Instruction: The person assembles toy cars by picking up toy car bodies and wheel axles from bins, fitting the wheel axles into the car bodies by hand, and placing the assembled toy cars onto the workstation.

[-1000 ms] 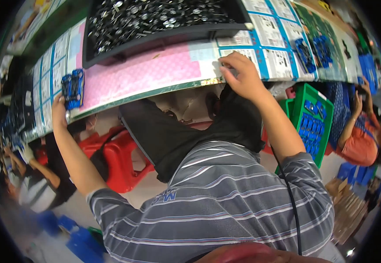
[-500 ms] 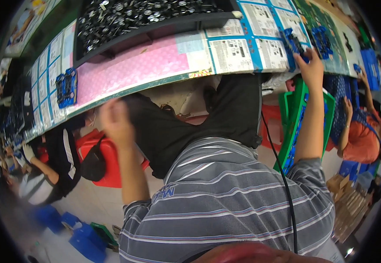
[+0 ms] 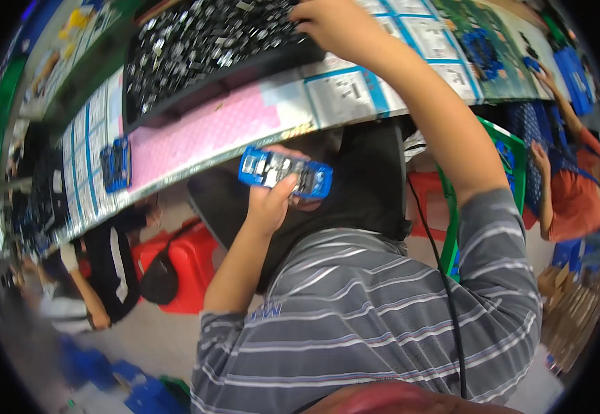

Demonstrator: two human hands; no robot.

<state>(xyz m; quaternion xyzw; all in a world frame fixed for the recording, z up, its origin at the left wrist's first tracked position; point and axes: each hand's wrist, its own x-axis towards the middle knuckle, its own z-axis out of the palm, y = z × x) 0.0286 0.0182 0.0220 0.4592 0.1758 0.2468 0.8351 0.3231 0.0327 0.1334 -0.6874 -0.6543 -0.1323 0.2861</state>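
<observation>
Left hand (image 3: 272,200) grips the blue fixture (image 3: 285,172), long axis across the frame; right hand (image 3: 334,24), fingers curled, reaches into the black parts tray (image 3: 176,90), upper centre.

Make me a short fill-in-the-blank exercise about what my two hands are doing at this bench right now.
1. The left hand holds a ____ toy car.
2. The right hand reaches into the black ____ of small metal parts.
3. Another blue car lies on the ____ mat.

Missing words: blue; tray; pink
</observation>
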